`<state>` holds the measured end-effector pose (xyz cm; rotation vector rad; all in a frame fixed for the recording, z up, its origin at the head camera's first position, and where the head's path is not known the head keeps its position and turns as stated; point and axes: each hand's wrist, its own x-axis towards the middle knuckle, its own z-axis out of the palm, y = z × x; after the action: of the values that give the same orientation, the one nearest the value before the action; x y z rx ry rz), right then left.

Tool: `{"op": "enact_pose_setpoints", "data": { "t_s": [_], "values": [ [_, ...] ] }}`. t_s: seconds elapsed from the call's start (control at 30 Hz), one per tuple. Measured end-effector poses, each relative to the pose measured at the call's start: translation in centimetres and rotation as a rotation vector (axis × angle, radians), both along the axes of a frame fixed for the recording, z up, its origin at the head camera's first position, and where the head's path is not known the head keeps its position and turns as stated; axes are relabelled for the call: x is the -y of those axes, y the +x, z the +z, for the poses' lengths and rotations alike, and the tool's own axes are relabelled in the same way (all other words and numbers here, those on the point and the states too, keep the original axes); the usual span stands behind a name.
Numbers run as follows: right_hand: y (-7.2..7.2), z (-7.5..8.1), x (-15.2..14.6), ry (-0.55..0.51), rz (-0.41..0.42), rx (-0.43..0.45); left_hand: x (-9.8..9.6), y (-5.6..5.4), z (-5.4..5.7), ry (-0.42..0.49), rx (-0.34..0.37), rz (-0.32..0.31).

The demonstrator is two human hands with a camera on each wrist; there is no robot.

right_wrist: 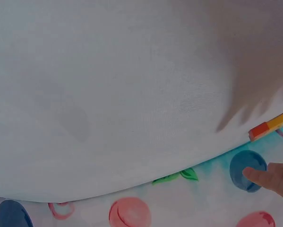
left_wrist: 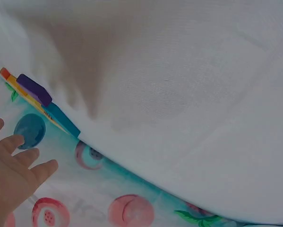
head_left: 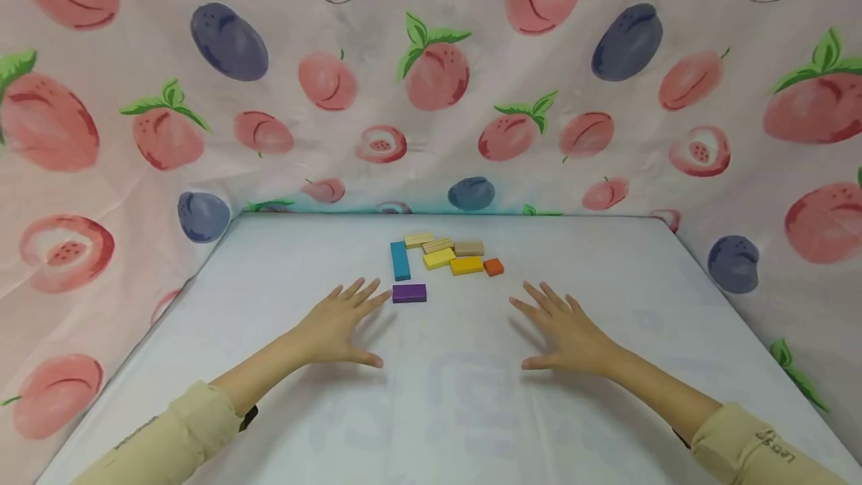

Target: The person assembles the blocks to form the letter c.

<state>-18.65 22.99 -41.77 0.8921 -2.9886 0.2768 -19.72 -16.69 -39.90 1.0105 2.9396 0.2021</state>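
Note:
My left hand (head_left: 339, 326) hovers over the white table with fingers spread, holding nothing. One of its fingertips lines up with the left end of a purple block (head_left: 409, 293) in the head view; the left wrist view shows a gap between them. To the right, my right hand (head_left: 569, 334) is also spread above the table and holds nothing. Beyond the hands lies a loose group: a blue block (head_left: 400, 261), a golden yellow block (head_left: 467, 266), a lighter yellow block (head_left: 440, 258), a small orange block (head_left: 494, 267), a plain wooden block (head_left: 468, 248) and pale yellowish blocks (head_left: 419, 240).
A white cloth covers the table (head_left: 458, 410). Fruit-printed fabric (head_left: 431, 148) rises behind it and along both sides. The blocks lie near the far edge, around the middle. Shadows of the hands fall on the cloth.

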Motion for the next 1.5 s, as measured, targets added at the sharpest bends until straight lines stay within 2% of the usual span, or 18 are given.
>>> {"op": "enact_pose_setpoints", "data": {
  "t_s": [0.17,0.37,0.7,1.07,1.27,1.5],
  "values": [
    [0.0,0.2,0.1,-0.015,0.030,-0.037,0.4,0.4,0.4,0.064,-0.044,-0.003],
    [-0.2,0.5,0.3,-0.015,0.053,-0.081,0.6,0.6,0.6,0.120,-0.087,0.033],
    [0.1,1.1,0.8,-0.061,0.003,-0.030,0.7,1.0,0.9,0.163,-0.088,0.065],
    [0.2,1.6,1.3,-0.138,0.012,-0.062,1.4,1.2,1.1,0.211,-0.126,0.070],
    [0.1,1.8,2.2,-0.155,0.057,-0.093,1.9,1.3,1.2,0.248,-0.168,0.100],
    [-0.3,1.8,3.6,-0.148,0.042,-0.040,1.9,0.7,1.5,0.311,-0.166,0.157]
  ]
}}
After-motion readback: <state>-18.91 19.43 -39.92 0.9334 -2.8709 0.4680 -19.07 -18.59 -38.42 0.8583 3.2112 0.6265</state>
